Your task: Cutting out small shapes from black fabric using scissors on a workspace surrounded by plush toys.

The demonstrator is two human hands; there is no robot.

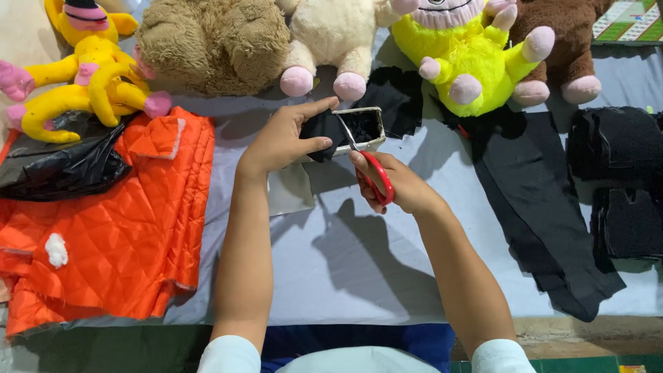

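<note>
My left hand (283, 137) pinches a small piece of black fabric (324, 131) against a pale card template (369, 126), index finger stretched along its top edge. My right hand (397, 183) grips red-handled scissors (369, 173), whose blades point up and left into the black fabric beside the template. Both hands hover over a grey table cover (359, 262) near its middle.
Orange quilted fabric (124, 228) and a black plastic bag (62, 166) lie at the left. Plush toys line the back: yellow (90, 69), tan (214, 45), cream (331, 34), bright yellow (469, 62), brown (566, 41). Black fabric strips (539, 200) and stacked black pieces (621, 179) lie at the right.
</note>
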